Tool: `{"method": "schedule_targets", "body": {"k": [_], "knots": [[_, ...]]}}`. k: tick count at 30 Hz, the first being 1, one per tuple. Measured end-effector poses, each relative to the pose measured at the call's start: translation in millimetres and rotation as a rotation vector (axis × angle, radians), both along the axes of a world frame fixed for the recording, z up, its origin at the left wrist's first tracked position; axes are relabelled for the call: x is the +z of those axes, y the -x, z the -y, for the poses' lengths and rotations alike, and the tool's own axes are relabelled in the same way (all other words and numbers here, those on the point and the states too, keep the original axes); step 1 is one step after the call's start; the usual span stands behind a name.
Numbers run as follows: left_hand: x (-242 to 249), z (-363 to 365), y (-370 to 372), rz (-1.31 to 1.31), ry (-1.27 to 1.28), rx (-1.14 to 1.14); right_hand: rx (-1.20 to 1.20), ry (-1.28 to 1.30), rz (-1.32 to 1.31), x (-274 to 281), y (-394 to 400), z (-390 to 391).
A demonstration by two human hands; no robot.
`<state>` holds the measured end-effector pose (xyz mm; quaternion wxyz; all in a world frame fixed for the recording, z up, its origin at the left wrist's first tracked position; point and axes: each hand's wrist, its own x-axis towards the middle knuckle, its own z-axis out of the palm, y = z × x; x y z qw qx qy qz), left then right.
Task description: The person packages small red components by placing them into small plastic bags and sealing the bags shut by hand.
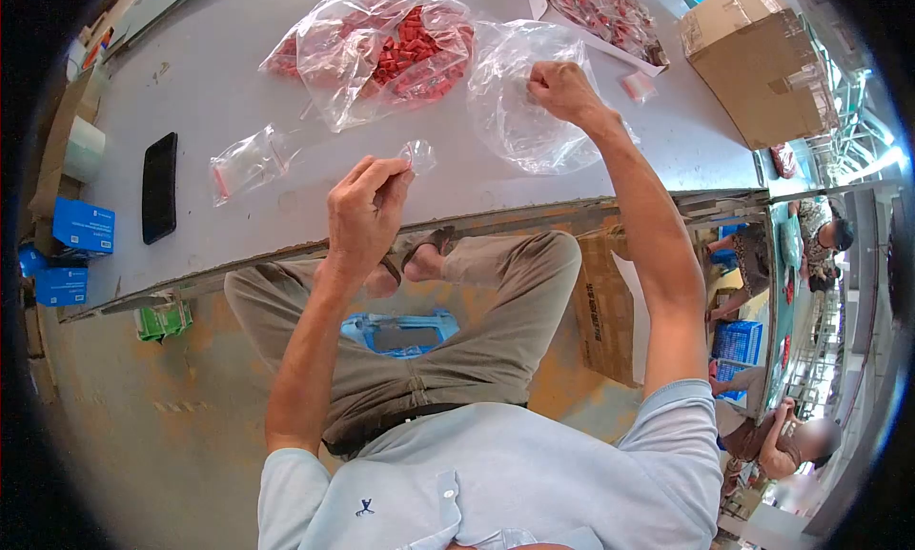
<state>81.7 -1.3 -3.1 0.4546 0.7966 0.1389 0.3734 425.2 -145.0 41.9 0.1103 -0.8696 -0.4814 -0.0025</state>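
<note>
My left hand pinches a small clear plastic bag at the table's near edge. My right hand reaches farther out and grips the rim of a large empty clear bag lying on the grey table. Beside it, a bigger clear bag of small red parts lies open. A small clear bag with a red piece inside rests to the left of my left hand.
A black phone lies at the left. A tape roll and blue boxes sit at the table's left end. More bagged red parts and a cardboard box are at the far right. Other people work at the right edge.
</note>
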Motion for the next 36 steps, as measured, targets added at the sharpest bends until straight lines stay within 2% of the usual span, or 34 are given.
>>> {"method": "schedule_targets", "body": {"k": [4,10,12,13,14,16,19,28,36], "knots": [[-1.3,0.0,0.5,0.014,-0.002,0.002,0.0,-0.093,0.04,14.2,5.5,11.9],[-4.1,0.4,0.0,0.05,-0.105,0.022,0.016,-0.36,-0.101,25.9,39.4,25.7],[-4.4,0.8,-0.3,0.026,-0.137,0.037,-0.046,-0.429,-0.379,27.6,54.2,25.2],[-4.4,0.1,-0.1,0.001,-0.167,0.054,-0.035,-0.428,-0.383,32.5,68.9,22.9],[-2.1,-2.2,-0.1,-0.005,-0.169,0.068,-0.007,-0.46,-0.539,37.4,87.4,21.1],[3.6,-9.2,-1.4,0.021,-0.413,0.093,0.048,-0.504,-0.836,35.8,121.2,14.3],[-0.2,-16.7,-4.0,0.002,-0.456,0.1,0.08,-0.413,-1.033,36.9,168.1,0.6],[-8.0,-13.5,2.4,-0.059,-0.566,0.089,0.098,-0.286,-1.11,17.9,191.7,-34.6],[-13.5,-14.1,2.4,-0.066,-0.624,0.07,0.008,-0.351,-1.191,11.4,193.5,-44.7]]}}
